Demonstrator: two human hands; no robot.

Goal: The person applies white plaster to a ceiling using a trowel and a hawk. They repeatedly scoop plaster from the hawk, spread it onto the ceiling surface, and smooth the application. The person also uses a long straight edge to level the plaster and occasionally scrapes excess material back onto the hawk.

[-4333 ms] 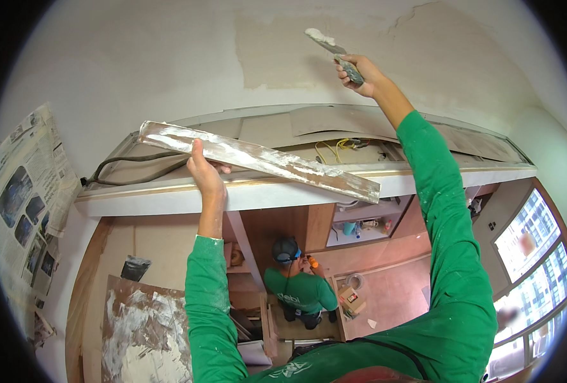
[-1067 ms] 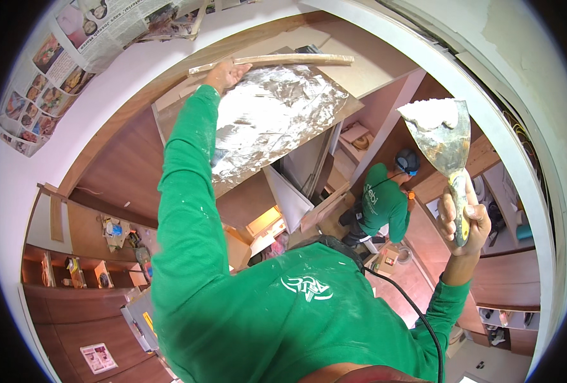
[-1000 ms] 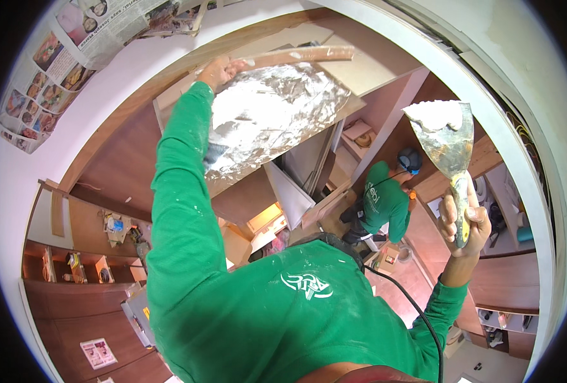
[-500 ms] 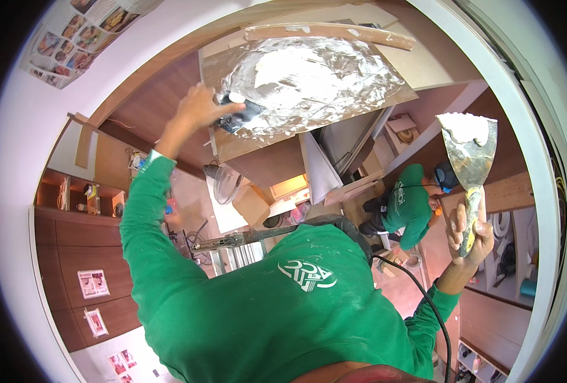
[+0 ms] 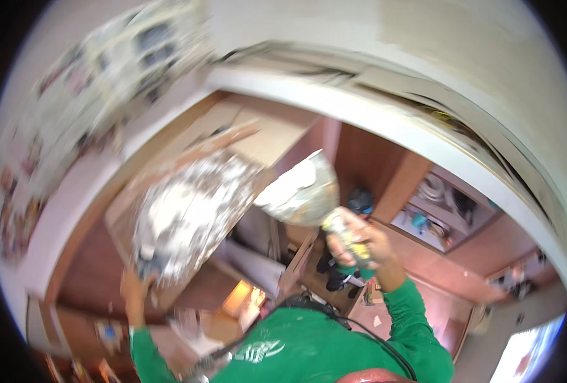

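My right hand [image 5: 354, 239] is closed round the yellow-and-dark handle of a wide putty knife [image 5: 315, 201]. White putty [image 5: 293, 185] coats much of its blade, raised in front of my chest. At the left, my left hand [image 5: 135, 290] is at the near-left corner of a brown board [image 5: 120, 220]. Its fingers are curled at a small dark flat piece [image 5: 152, 263] with a white blob on it; blur hides the exact grip. Wet white filler [image 5: 191, 207] is smeared over most of the board.
A wooden strip [image 5: 226, 137] lies along the board's far edge. White framing [image 5: 360, 108] with loose cables curves overhead. Beyond the knife, a co-worker in a dark cap [image 5: 360, 201] is partly hidden. Shelves with coiled items [image 5: 433, 191] stand at the right. Printed paper [image 5: 98, 83] covers the left wall.
My view has swung right and blurred, so the board appears lower and further left. The putty knife has moved left toward the board and tilted over. Both hands keep their places on what they hold.
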